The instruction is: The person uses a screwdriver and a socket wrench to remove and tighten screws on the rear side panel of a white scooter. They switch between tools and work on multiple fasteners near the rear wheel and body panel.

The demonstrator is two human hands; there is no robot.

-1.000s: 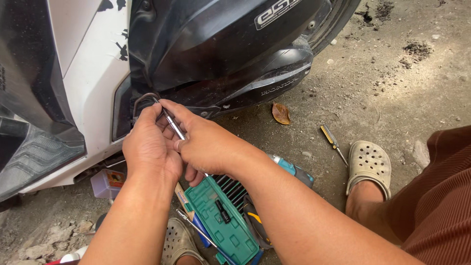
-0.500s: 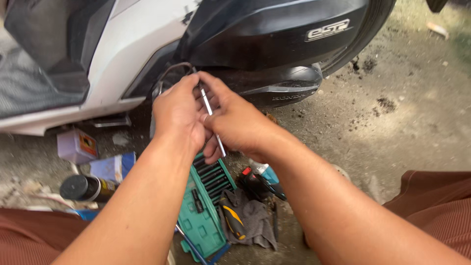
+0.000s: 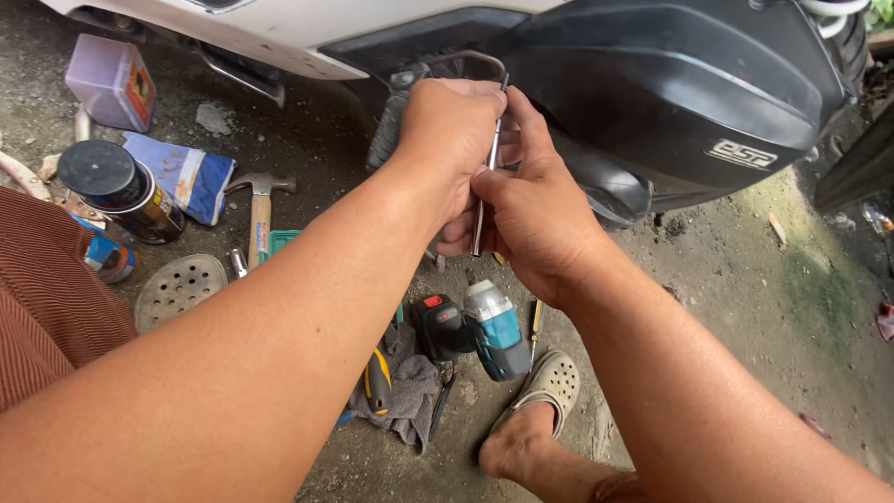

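On the dirt floor at far left sit a black can [image 3: 116, 186] and a claw hammer [image 3: 259, 219]; beside them a cordless driver [image 3: 480, 326] lies below the arms. Above, the left hand [image 3: 452, 126] is closed over a bent metal rod [image 3: 466, 61] under the scooter's black cover [image 3: 670, 84]. The right hand [image 3: 535, 214] pinches a slim steel tool [image 3: 482, 191] upright; keeping it straight and gripped firmly looks wise.

the thin metal tool's [image 3: 481, 200] upper tip seems hidden behind both hands.
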